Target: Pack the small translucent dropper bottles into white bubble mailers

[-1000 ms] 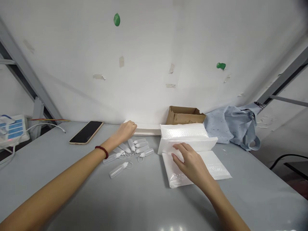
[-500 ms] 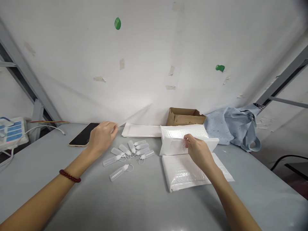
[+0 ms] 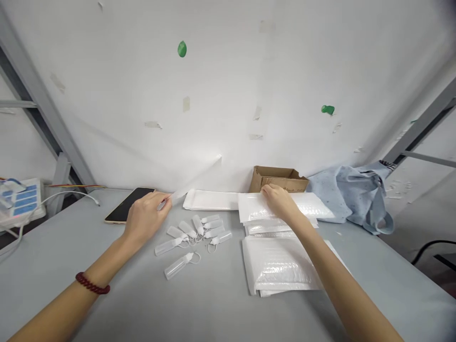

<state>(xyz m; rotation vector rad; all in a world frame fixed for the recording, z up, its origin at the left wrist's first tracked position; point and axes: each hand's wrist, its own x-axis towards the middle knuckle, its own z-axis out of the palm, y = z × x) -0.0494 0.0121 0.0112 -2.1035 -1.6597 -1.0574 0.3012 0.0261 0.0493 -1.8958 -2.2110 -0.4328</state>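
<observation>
My left hand (image 3: 147, 213), with a dark red bracelet on its wrist, is closed on a thin translucent strip (image 3: 195, 179) that slants up to the right. It is beside a black-screened phone (image 3: 130, 205). My right hand (image 3: 280, 202) pinches the upper edge of a white bubble mailer (image 3: 252, 207) in front of the cardboard box; its fingertips are partly hidden. Below that mailer lie more white bubble mailers (image 3: 281, 266) in a pile. Several small clear squeeze bottles (image 3: 178, 267) with white tethered caps lie between my hands.
A cardboard box (image 3: 276, 178) stands against the wall. Right of it lies a light blue cloth bag (image 3: 349, 199). A flat white packet (image 3: 212, 200) rests along the wall. At far left are a power strip (image 3: 23, 202) and a white cable (image 3: 71, 194).
My right hand has moved back and slightly left, and the mailer it holds now lies flatter near the box. My left hand has come slightly lower, still with the strip. The view has shifted slightly.
</observation>
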